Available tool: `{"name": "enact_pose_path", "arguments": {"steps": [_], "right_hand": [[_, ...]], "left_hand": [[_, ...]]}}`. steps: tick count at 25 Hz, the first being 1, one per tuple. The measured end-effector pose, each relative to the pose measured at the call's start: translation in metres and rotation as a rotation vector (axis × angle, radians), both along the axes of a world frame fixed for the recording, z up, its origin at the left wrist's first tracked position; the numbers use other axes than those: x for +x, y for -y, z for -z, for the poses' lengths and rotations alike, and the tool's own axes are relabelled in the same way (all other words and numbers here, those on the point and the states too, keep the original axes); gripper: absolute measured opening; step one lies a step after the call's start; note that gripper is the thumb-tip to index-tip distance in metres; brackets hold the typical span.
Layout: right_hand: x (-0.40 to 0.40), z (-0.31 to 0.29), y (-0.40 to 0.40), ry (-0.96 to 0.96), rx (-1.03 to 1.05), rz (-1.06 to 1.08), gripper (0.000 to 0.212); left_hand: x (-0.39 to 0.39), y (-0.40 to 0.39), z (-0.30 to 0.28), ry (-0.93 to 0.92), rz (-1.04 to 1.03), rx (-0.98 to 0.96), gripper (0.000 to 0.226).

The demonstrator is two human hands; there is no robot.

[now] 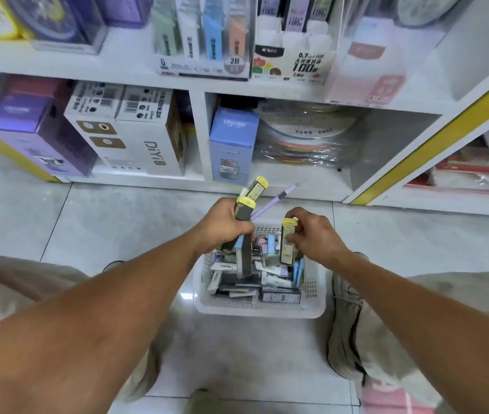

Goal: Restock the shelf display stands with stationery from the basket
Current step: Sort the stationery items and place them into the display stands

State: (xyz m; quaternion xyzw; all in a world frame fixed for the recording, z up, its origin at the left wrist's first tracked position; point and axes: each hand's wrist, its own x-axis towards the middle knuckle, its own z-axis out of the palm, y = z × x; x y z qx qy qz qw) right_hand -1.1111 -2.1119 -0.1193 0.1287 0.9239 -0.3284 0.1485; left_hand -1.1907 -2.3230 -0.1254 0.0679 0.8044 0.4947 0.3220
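A white mesh basket [315, 297] stands on the floor between my feet, filled with several small stationery packs. My left hand [222, 225] grips a bundle above the basket's far left corner: yellow-capped lead cases [253, 191], a lilac pen [270, 204] and a grey pack hanging down. My right hand [312, 234] pinches one more yellow-capped lead case [288, 243] upright over the basket's far right part. On the shelf above stand the display stands: one marked 2B [204, 37] with pastel packs, one marked 0.7 HB 100 [295, 43].
The white shelf unit [198, 132] faces me; its lower bays hold a purple box [40, 135], white DiYi cartons [135, 135], a blue box [232, 144] and wrapped plates. A yellow-edged shelf [434, 141] juts out at right. Grey floor tiles lie around the basket.
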Motion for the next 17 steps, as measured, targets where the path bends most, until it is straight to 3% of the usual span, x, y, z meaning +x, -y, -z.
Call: {"name": "enact_pose_path", "arguments": {"steps": [2, 5, 7, 12, 17], "right_hand": [[-0.007, -0.042, -0.008, 0.026, -0.206, 0.116, 0.036], [-0.011, -0.109, -0.019, -0.054, -0.480, 0.198, 0.028], [-0.011, -0.152, -0.024, -0.105, -0.542, 0.178, 0.019], [-0.016, -0.242, -0.031, -0.326, -0.407, 0.068, 0.008], [-0.052, -0.303, -0.034, -0.667, -0.210, 0.125, 0.012]], "left_hand": [[-0.004, -0.003, -0.036, 0.041, -0.009, 0.037, 0.016], [-0.009, -0.010, -0.104, 0.105, 0.031, 0.131, 0.016], [-0.012, -0.012, -0.148, 0.109, 0.031, 0.138, 0.016], [-0.020, -0.013, -0.233, -0.008, -0.108, 0.103, 0.037], [-0.035, -0.007, -0.289, 0.076, -0.211, 0.241, 0.049]]}}
